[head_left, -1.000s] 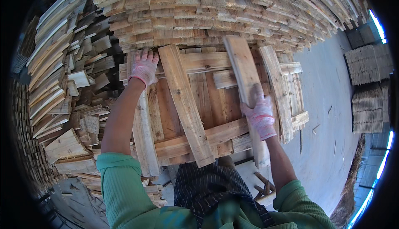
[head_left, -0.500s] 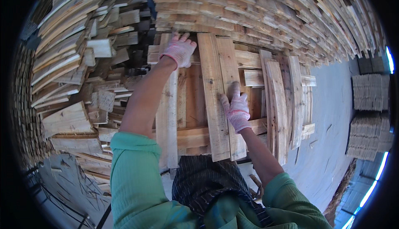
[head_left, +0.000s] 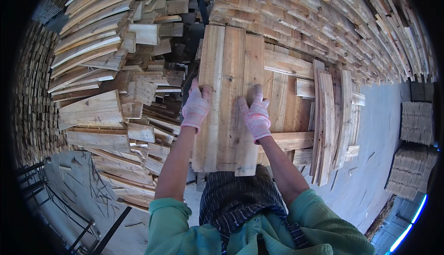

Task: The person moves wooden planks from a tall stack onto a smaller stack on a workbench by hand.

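Note:
Three pale wooden boards (head_left: 230,95) lie side by side, running away from me over a wooden frame (head_left: 296,116). My left hand (head_left: 196,106), in a pink and white glove, grips the left edge of the left board. My right hand (head_left: 255,115), gloved the same, rests on the right board with its fingers curled over the wood. The boards' near ends reach to just above my dark striped apron (head_left: 236,199).
A jumbled heap of short planks and offcuts (head_left: 115,83) rises on the left. Long stacked boards (head_left: 323,19) fill the back and right. More planks (head_left: 330,121) lean on the frame's right side. Neat bundles of wood (head_left: 416,125) stand on the grey floor at the right.
Both hands have drawn together onto the boards, which now lie tight side by side and straight. Before, the hands were spread wide and the planks lay slanted on the frame.

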### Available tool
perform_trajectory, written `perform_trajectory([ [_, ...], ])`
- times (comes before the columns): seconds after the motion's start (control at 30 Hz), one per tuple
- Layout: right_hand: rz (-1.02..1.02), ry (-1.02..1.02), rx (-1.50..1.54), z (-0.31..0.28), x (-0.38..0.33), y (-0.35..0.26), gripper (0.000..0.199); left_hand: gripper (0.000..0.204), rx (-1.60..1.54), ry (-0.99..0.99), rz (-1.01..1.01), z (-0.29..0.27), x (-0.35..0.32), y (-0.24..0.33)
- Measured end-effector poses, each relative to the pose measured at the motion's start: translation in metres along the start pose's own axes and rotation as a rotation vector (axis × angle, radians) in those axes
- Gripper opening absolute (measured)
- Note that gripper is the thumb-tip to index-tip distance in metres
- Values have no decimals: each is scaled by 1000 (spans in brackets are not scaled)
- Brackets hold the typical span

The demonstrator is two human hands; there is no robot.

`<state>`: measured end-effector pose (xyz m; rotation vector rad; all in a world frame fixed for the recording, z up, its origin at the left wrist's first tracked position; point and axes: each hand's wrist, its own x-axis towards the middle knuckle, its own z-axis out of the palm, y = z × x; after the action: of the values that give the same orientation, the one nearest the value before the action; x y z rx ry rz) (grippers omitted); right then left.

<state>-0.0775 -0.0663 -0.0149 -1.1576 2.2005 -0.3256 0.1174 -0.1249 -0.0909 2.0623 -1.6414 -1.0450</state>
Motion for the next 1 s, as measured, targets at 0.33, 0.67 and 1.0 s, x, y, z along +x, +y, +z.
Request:
perform_trajectory([
  [0.33, 35, 62, -143, 0, -12, 7, 87, 84, 85, -90, -136, -17, -28, 64],
  [0.67, -315, 40, -392, -177, 35, 148, 61, 69, 288, 365, 423, 11, -72, 107],
  [1.0, -19, 57, 46, -272, 20, 293, 95, 97, -194, -375, 191, 269, -176, 298],
])
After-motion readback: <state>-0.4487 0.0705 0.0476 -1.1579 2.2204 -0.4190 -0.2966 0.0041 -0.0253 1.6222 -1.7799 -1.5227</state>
